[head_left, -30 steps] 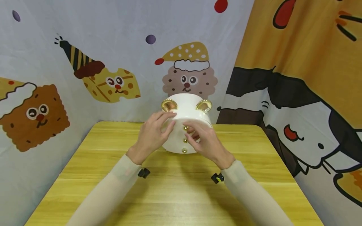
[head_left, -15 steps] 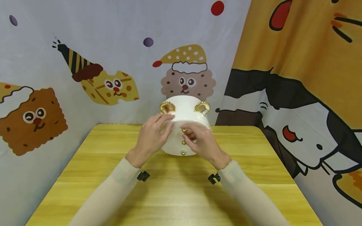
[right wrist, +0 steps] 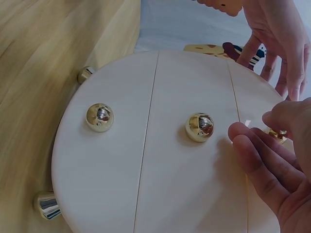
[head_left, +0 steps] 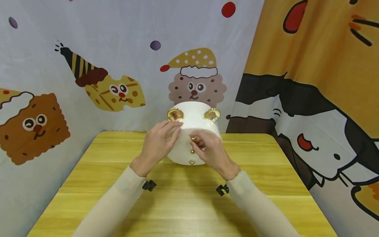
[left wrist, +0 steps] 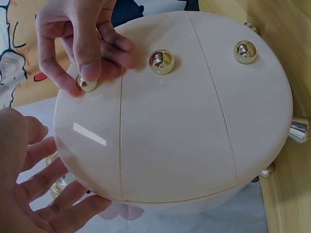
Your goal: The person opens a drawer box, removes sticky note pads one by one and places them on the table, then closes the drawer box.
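Observation:
A white, rounded mini drawer chest [head_left: 181, 152] stands on the table with its front facing me. Gold ears [head_left: 212, 115] top it, and seams split the front into three drawers, each with a round gold knob. My right hand [head_left: 212, 149] pinches the top knob [left wrist: 87, 83] between thumb and index finger; its other fingers curl beside the drawer front. The middle knob [right wrist: 199, 127] and bottom knob [right wrist: 100, 117] are untouched. My left hand [head_left: 157, 140] rests its spread fingers along the chest's upper left edge. All the drawers sit flush in the front.
Short gold feet [left wrist: 298, 130] hold the chest up on the wood-grain table [head_left: 183, 204]. Close behind the table hangs a white cloth [head_left: 124, 19] printed with cartoon biscuits and cheese. An orange patterned curtain [head_left: 275, 49] hangs on the right.
The head view has tilted slightly, so the scene sits a little lower. Both hands keep their places on the chest, and the drawers have not visibly moved.

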A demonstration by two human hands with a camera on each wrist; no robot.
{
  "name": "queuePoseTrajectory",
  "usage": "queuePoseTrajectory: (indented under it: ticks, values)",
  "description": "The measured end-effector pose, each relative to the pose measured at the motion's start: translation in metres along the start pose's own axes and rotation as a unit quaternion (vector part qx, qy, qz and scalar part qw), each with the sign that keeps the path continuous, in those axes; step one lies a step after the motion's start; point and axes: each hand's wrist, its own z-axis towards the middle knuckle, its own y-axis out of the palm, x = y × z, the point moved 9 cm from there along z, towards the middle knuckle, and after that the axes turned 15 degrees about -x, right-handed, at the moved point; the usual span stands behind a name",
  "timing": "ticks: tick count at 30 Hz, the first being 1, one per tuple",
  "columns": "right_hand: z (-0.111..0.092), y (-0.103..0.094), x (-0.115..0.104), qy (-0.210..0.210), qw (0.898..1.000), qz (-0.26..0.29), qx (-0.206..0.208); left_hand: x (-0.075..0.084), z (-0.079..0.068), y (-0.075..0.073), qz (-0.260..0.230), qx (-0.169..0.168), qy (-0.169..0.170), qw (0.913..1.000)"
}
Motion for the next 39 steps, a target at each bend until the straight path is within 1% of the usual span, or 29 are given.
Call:
queuePoseTrajectory:
  ticks: [8,13,19,25,31,39]
  values:
    - [0.002,-0.002,-0.001,-0.001,1.000,-0.017,-0.005,-0.007,0.005,-0.002,-0.035,-0.017,-0.007,0.9992]
    - [0.002,-0.002,-0.001,0.005,1.000,-0.023,-0.010,-0.011,0.008,-0.004,-0.046,-0.030,-0.009,0.9984]
    - [0.002,-0.004,-0.004,-0.001,1.000,-0.022,-0.008,-0.013,0.011,-0.007,-0.055,-0.035,-0.003,0.9979]
    - [0.000,-0.005,-0.005,-0.004,1.000,-0.018,-0.007,-0.015,0.014,-0.008,-0.070,-0.046,-0.005,0.9965]
    - [-0.002,-0.004,-0.007,-0.008,1.000,-0.020,-0.009,-0.018,0.016,-0.009,-0.084,-0.050,0.001,0.9952]
    - [-0.004,-0.003,-0.010,-0.007,1.000,-0.017,-0.014,-0.020,0.015,-0.009,-0.082,-0.051,0.011,0.9953]
